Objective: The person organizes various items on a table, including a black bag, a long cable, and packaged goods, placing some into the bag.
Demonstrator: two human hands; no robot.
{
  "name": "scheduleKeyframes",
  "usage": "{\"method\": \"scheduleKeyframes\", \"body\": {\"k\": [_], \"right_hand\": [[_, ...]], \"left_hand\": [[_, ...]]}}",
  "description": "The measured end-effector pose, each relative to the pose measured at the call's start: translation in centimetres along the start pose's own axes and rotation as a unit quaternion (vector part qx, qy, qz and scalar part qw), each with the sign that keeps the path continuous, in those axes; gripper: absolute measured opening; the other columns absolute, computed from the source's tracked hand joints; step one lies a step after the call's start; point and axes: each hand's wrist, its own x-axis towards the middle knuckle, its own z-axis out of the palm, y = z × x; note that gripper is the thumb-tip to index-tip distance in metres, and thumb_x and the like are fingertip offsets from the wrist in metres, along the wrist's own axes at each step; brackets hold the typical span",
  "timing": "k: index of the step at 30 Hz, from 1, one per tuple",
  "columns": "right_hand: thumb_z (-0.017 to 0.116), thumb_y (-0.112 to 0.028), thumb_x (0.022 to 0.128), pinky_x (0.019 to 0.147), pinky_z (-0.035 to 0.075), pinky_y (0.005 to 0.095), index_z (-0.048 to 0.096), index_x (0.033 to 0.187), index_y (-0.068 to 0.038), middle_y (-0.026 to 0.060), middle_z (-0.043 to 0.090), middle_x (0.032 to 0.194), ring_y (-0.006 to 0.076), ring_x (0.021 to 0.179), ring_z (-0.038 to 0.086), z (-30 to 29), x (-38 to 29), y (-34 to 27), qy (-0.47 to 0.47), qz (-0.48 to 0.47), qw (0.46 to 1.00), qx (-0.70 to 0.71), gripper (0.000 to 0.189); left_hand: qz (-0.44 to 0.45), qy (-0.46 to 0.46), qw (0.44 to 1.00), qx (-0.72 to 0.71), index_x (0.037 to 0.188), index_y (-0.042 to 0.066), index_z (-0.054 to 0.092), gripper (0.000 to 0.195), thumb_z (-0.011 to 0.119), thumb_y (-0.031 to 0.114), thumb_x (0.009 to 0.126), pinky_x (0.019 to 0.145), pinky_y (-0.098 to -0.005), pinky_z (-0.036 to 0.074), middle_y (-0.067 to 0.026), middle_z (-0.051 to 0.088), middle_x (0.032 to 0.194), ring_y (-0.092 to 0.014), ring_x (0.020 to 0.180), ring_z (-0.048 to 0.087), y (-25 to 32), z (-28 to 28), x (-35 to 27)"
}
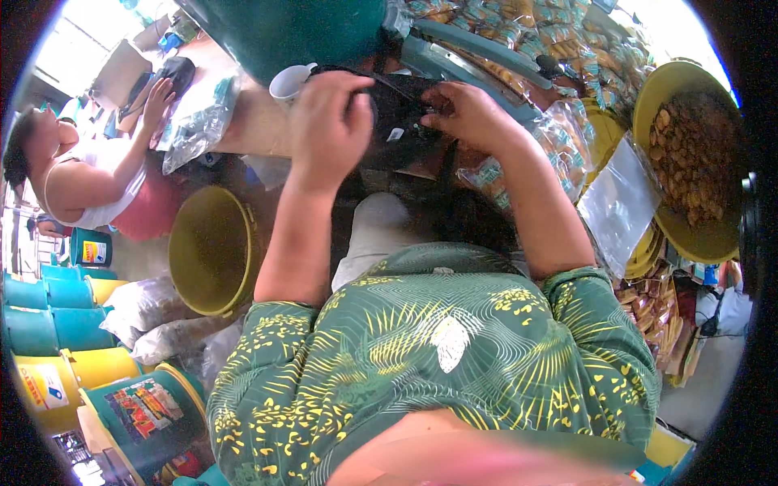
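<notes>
A black fabric bag [395, 130] with a small white tag lies before me at the table's edge. My right hand [465, 115] grips its right side between thumb and fingers. Over the left side of the bag is my left hand [331, 130], blurred, with thumb and forefinger apart. Whether its other fingers hold the fabric is hidden. A white mug [290, 82] stands just beyond my left hand. To the right of the bag is a grey-blue bag sealer [480, 67] with a long arm.
Packed bags of snacks [565, 42] cover the table's far right. A yellow tub of brown pieces [690, 158] stands at right, near an empty plastic bag [623, 203]. A large teal tub [298, 30] stands ahead. At left are a person [91, 164] and an olive tub [209, 249].
</notes>
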Motion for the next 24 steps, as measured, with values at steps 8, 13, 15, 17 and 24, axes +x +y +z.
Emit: {"method": "scheduleKeyframes", "body": {"k": [8,13,15,17,24], "right_hand": [[0.077,-0.021,0.085,0.089,0.054,0.0413,0.066,0.119,-0.004,0.0199,0.07,0.109,0.0325,0.102,0.068,-0.8,-0.2,0.8,-0.082,-0.057,0.993,-0.068,0.04],[0.076,-0.019,0.083,0.09,0.053,0.0418,0.065,0.12,-0.006,0.0196,0.07,0.107,0.0335,0.103,0.068,-0.9,0.3,1.1,-0.072,-0.038,0.996,-0.029,0.041],[0.075,-0.019,0.082,0.089,0.054,0.0419,0.065,0.12,-0.005,0.0195,0.07,0.108,0.0332,0.103,0.068,-1.2,1.3,1.3,-0.088,-0.036,0.995,-0.023,0.041],[0.074,-0.019,0.082,0.089,0.054,0.0419,0.065,0.121,-0.005,0.0193,0.071,0.109,0.0328,0.103,0.069,-1.1,2.0,1.1,-0.106,-0.035,0.994,-0.014,0.042],[0.069,-0.018,0.083,0.085,0.054,0.0442,0.069,0.112,-0.01,0.0178,0.071,0.103,0.0368,0.099,0.068,-0.2,3.9,1.0,-0.053,-0.014,0.993,-0.109,0.029]], "left_hand": [[0.015,-0.201,0.97,0.14,0.118,0.025,0.069,0.036,0.072,0.025,0.083,0.103,-0.0509,0.038,0.0036,0.068,0.117,-0.027,0.124,0.053,2.0,3.7,-1.7],[-0.009,-0.22,0.962,0.159,0.114,0.021,0.068,0.034,0.075,0.027,0.082,0.1,-0.0528,0.038,0.0017,0.067,0.118,-0.029,0.124,0.05,3.3,3.7,-1.1],[-0.018,-0.229,0.96,0.161,0.113,0.02,0.068,0.034,0.077,0.028,0.081,0.099,-0.0537,0.037,0.0009,0.067,0.119,-0.03,0.125,0.05,3.6,3.8,-1.1],[-0.012,-0.205,0.968,0.145,0.112,0.018,0.067,0.038,0.078,0.036,0.08,0.096,-0.0538,0.035,0.0011,0.066,0.118,-0.03,0.126,0.048,3.4,4.0,-1.4],[-0.01,-0.246,0.958,0.15,0.117,0.021,0.069,0.04,0.078,0.035,0.08,0.096,-0.0556,0.032,0.0008,0.064,0.121,-0.031,0.127,0.045,3.8,4.0,-1.0]]}}
